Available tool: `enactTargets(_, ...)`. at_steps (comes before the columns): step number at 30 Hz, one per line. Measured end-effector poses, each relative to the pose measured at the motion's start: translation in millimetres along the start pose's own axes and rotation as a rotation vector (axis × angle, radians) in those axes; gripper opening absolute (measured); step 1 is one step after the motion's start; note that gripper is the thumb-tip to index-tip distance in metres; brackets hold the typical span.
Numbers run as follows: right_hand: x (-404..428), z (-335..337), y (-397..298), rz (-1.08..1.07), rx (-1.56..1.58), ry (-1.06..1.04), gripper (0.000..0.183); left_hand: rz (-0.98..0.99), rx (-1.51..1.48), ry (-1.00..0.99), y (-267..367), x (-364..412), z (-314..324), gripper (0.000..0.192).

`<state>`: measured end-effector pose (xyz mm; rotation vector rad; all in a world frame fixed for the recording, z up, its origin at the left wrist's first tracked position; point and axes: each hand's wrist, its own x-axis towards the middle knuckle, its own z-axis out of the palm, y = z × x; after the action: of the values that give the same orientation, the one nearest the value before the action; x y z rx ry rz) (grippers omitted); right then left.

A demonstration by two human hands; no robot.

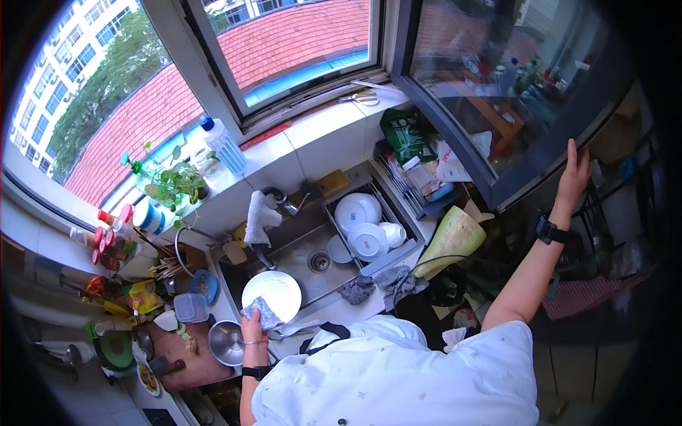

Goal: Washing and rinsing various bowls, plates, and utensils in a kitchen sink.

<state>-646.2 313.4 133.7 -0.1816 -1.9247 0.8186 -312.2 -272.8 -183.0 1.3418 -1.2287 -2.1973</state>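
My left hand (253, 330) grips a crumpled silvery-grey cloth (262, 313), which lies against the rim of a white plate (274, 290). This plate is over the near left edge of a stainless-steel sink (298, 255). A steel bowl (226, 343) sits beside my left wrist, and spoons (290, 331) lie on the counter to its right. My right arm stretches far out, and my right hand (574, 178) touches the outer edge of the opened window sash (493, 186). Its fingers point upward; whether they grip the frame is unclear.
Plates and a cup fill a dish rack (386, 261) in the sink, behind the faucet (264, 255). A large cut winter melon (453, 239) and grey rags (397, 282) lie to the right. Left stand a cutting board (200, 365), a plastic container (191, 308) and jars (106, 242). Scissors (365, 97) rest on the sill.
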Motion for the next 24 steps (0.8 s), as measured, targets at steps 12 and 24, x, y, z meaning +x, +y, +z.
enactTargets(12,-294,116,-89,-0.038,0.480,-0.922,0.032,-0.053,0.030,-0.043,-19,0,12,0.032)
enactTargets(24,-527,151,-95,0.800,0.665,-1.782,0.028,-0.193,0.312,0.088,-70,-2,51,0.041)
